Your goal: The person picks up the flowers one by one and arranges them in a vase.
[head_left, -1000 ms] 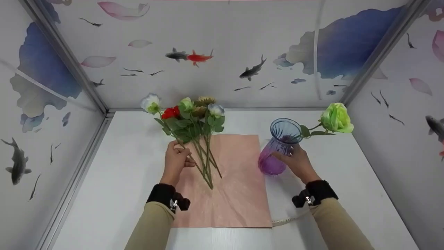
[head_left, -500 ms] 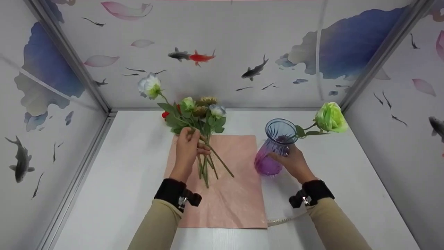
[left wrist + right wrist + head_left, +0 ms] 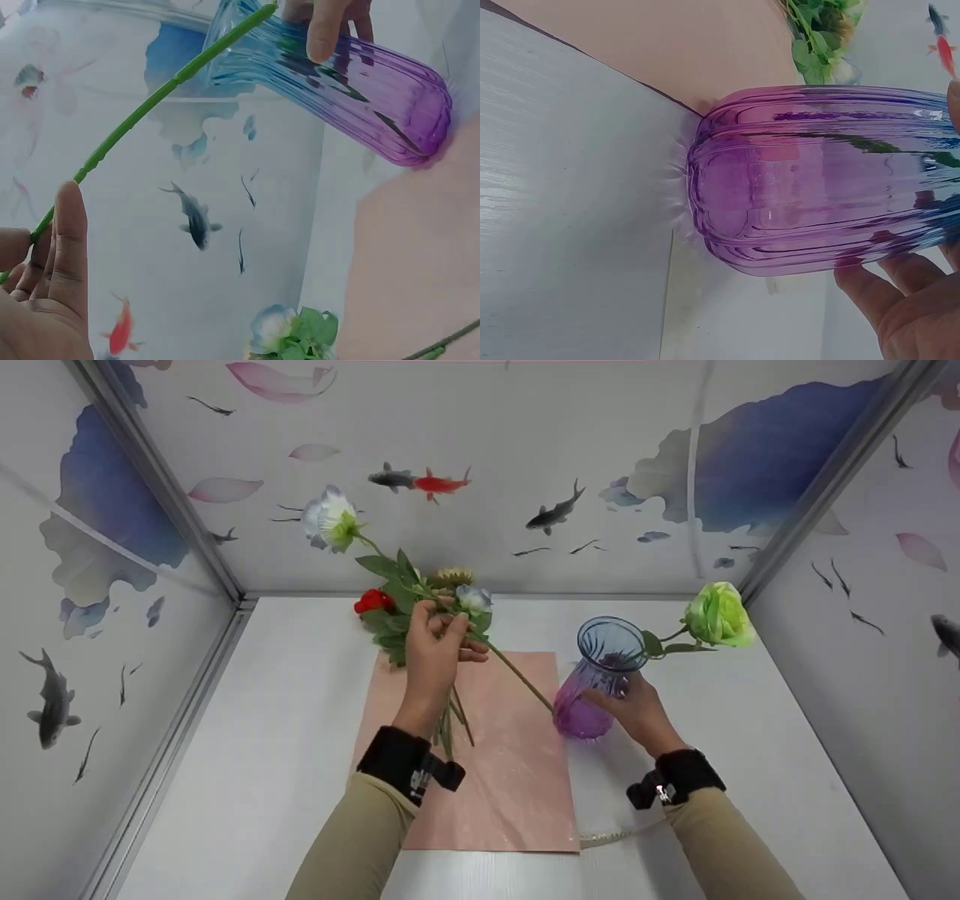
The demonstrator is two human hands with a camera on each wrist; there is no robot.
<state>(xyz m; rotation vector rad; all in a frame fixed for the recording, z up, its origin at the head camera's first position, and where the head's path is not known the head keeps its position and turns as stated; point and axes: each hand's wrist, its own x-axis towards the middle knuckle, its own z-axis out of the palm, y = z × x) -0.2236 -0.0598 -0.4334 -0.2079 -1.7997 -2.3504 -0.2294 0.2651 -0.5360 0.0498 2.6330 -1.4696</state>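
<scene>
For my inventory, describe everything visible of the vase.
The vase is ribbed and see-through, apparently glass, blue at its flared mouth, purple at its rounded base. It seems upright on the white table, at the right edge of the pink sheet. A green flower leans out of it; the right grip holds its side.

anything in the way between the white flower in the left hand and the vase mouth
Nothing visible stands between the white flower and the glass vase. The green rose in it leans out rightward; the mouth's left side looks free.
</scene>
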